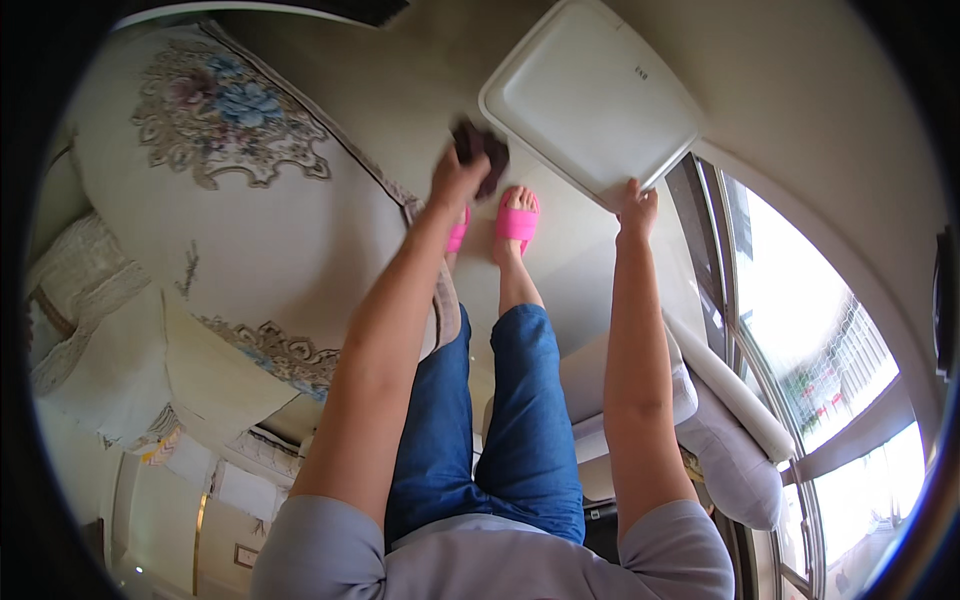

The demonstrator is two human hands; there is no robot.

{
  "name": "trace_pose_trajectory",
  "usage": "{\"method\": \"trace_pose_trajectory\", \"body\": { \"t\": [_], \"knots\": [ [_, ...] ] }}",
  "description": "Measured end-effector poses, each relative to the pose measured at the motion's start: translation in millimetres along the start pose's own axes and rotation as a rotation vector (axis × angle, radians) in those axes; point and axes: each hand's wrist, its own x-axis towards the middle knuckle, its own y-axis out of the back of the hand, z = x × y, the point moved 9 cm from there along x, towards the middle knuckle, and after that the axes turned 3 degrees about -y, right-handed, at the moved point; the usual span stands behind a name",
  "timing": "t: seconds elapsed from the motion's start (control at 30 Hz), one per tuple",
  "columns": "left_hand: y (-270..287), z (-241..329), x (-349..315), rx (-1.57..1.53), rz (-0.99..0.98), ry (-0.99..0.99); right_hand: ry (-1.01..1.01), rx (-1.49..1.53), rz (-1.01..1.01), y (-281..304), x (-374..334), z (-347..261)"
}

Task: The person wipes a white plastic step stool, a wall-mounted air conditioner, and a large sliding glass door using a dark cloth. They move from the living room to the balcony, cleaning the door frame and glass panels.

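Observation:
My left hand (pixel 459 180) is closed around a dark maroon-brown cloth (pixel 494 158), bunched up and slightly blurred. It hangs above the floor, just in front of my feet. At the right, my right hand (pixel 637 210) grips the near corner of a large white plastic lid or box top (pixel 595 100) with rounded corners and a raised rim. My thumb lies on its upper side, while the other fingers are mostly hidden. The cloth is close to the left edge of the white piece; whether they touch I cannot tell. What lies under the white piece is hidden.
A bed or couch with a cream floral cover (pixel 300 230) fills the left side. My feet stand in pink slippers (pixel 517 222) on the pale floor (pixel 570 240). To the right are a bright window (pixel 800 310), a grey cushion (pixel 735 470) and a light padded seat (pixel 590 385).

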Motion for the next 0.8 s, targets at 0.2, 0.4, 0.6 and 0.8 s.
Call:
{"method": "trace_pose_trajectory", "body": {
  "t": [0.2, 0.4, 0.6, 0.8],
  "knots": [
    [8, 43, -159, -0.386, -0.127, 0.105, 0.378, 0.039, -0.31, -1, -120, -50],
    [46, 150, -221, -0.563, -0.162, -0.215, -0.279, 0.841, -1.222, 51, -322, -130],
    [95, 291, -278, -0.365, -0.272, -0.396, -0.082, 0.938, -1.164, 125, -359, -239],
    [147, 388, -327, -0.522, -0.192, -0.576, 0.164, 0.971, -1.08, 183, -376, -348]
  ]
}}
